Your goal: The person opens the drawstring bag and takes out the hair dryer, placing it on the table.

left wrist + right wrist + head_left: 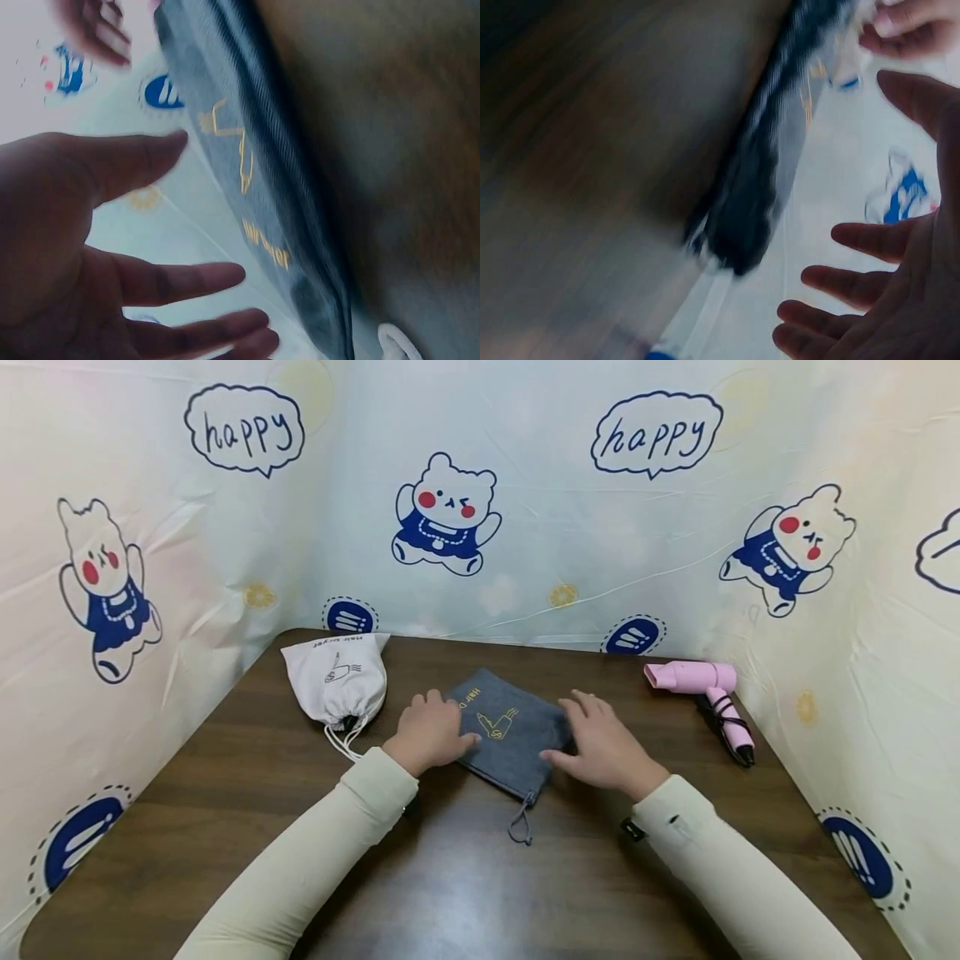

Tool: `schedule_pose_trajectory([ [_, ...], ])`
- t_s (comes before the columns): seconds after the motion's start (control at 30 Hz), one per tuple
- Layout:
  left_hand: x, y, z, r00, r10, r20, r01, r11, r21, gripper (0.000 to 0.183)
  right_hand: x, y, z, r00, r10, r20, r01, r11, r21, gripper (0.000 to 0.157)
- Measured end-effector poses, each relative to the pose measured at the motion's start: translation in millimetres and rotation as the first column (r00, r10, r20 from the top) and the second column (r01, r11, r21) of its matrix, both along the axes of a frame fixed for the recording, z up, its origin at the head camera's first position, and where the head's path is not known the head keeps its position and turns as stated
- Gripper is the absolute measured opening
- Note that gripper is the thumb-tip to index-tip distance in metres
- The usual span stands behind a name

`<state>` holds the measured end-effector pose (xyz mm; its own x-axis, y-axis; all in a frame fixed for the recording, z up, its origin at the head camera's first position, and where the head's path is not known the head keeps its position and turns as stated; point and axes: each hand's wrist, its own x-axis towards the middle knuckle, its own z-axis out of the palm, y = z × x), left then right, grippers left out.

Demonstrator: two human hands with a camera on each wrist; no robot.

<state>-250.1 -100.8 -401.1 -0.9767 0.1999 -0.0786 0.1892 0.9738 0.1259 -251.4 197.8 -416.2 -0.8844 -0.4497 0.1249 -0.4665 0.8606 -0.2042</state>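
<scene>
Over the table (450,877), left hand (430,729) and right hand (606,747) flank the grey bag (517,747), fingers spread, gripping nothing—light, even contact should keep it flat!

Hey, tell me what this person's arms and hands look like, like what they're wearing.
Plain, pale cream long sleeves reach both wrists. The left hand and right hand are ungloved. A small black piece shows at the right wrist.

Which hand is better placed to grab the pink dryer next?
Likely the right hand: the dryer lies to its right, while the left hand is farther away, across the gray bag.
</scene>
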Motion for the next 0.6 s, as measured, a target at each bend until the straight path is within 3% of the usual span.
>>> schedule_pose_trajectory([
  [0.1, 4.6, 8.9, -2.2, 0.999, 0.004, 0.032, -0.002, 0.998, -0.064, 0.087, -1.6, -20.4, -1.8, 0.998, 0.057, 0.011, -0.057, 0.995, 0.087, 0.102],
  [0.23, 5.9, 13.4, -7.9, 0.995, 0.003, 0.097, 0.005, 0.997, -0.082, 0.094, -3.1, -36.3, -7.1, 0.995, 0.082, 0.054, -0.090, 0.979, 0.183, 0.109],
  [0.43, 6.0, 14.4, -18.4, 0.992, -0.017, 0.128, 0.025, 0.998, -0.059, 0.095, -5.0, -43.3, -14.3, 0.982, 0.035, 0.184, -0.084, 0.960, 0.267, 0.113],
  [0.6, 3.1, 15.5, -22.2, 0.992, -0.024, 0.126, 0.031, 0.998, -0.053, 0.094, -7.2, -44.0, -18.3, 0.975, 0.005, 0.222, -0.071, 0.955, 0.290, 0.114],
])
